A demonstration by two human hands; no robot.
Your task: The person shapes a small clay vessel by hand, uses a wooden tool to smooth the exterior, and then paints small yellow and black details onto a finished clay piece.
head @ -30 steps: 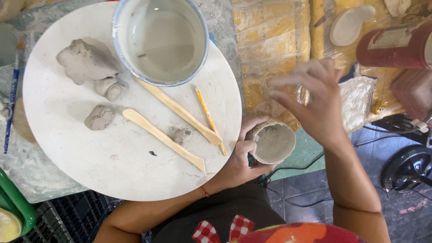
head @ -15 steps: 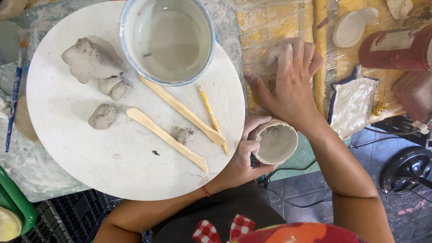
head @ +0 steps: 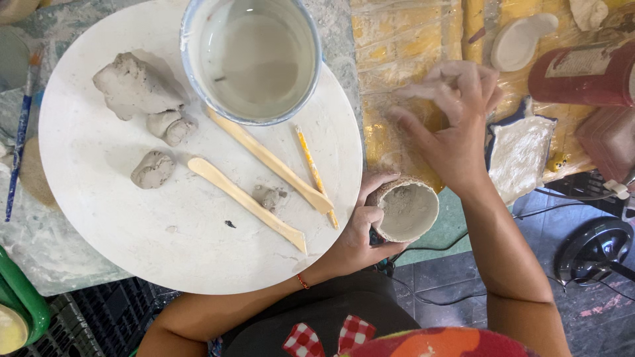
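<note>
Round turntable board [head: 165, 251]: off-white, smeared with grey. Clay lumps [head: 135, 86]: grey. Water bowl [head: 192, 26]: pale blue rim, cloudy grey-white contents. Two flat modelling sticks [head: 245, 201]: pale yellow wood. Small clay cup [head: 405, 210]: grey-beige. Plastic-covered sheet [head: 390, 39]: yellow. Thin brush handle [head: 20, 142]: blue. Cloth at the lower edge [head: 331, 337]: red-and-white check.

A red cylindrical container [head: 582, 76] is being seen lying on its side at the upper right edge, on the yellow plastic-covered desk [head: 397, 53]. A pale label with dark print [head: 589, 61] is being carried on its side. No signs or screens are being shown.
</note>
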